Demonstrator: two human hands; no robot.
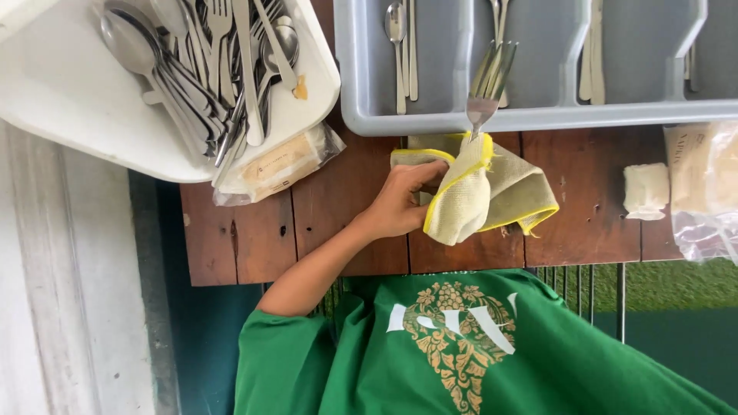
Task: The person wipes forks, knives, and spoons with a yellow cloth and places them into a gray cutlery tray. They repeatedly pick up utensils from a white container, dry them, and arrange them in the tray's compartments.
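My left hand (400,204) grips the edge of a beige cloth with yellow trim (492,196) over the wooden table (338,223). The cloth is bunched around the handles of a few forks (487,81). Their tines stick out above the cloth, over the front wall of a grey divided cutlery bin (538,117). My right hand is hidden; I cannot tell whether it is under the cloth. My green shirt fills the bottom of the view.
At the top left, a white tray (69,92) holds several spoons, forks and knives (207,61), with a plastic-wrapped napkin pack (280,165) under its edge. The grey bin holds a few pieces of cutlery. On the right lie a folded white napkin (646,190) and a plastic bag (703,192).
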